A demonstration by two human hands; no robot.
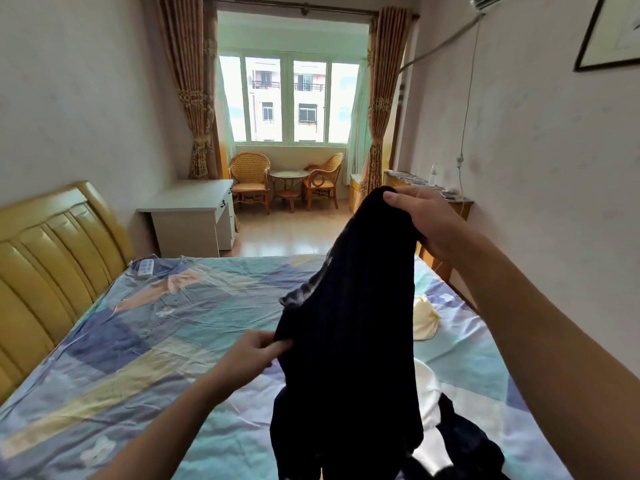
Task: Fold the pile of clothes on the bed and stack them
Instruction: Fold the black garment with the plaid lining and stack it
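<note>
Over on the left, the wide bed in its crumpled blue, yellow and lilac patchwork sheet [145, 341] shows no folded stack anywhere I can see, just a small white remote control [145, 267] up by the padded yellow headboard [52, 258]. Moving across, the left hand [254, 351] comes in low, fingers and thumb pinching the near edge of a dark navy, soft knitted garment [349, 323]. That garment hangs in the air above the mattress, bunched and unfolded, its lower end dropping out of view at the bottom. Up high, the right hand [426, 223] grips its top corner, fingers curled over the cloth. Further right, a crumpled cream-yellow piece [425, 318] lies on the sheet, and below it something white [425, 386] and more dark cloth [467, 434] lie loose. My read: this is early going, first item only being shaken out and found by its edges; folding it, then the rest, then stacking, all remains.
</note>
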